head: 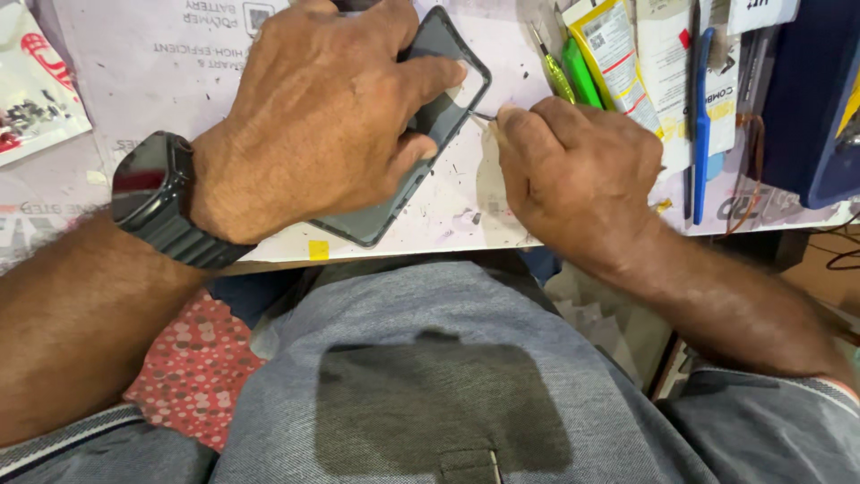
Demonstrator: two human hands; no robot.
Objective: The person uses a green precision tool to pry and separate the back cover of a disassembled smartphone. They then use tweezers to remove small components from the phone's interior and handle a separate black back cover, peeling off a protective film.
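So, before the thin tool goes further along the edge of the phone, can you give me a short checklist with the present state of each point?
1. Left hand presses the dark phone flat on the mat: ok.
2. Right hand has a firm grip on the thin metal tool: ok.
3. Tool tip sits at the phone's edge: ok.
4. How deep the tip goes: cannot tell, fingers hide it.
5. Mat free of debris: not ok, dark specks lie beside the phone.

The phone (430, 99) lies on the tabletop (502, 215) in the upper middle of the frame, under the left hand (313, 116). The right hand (578, 170) sits just right of it. Packets (627, 54) lie in the upper right.
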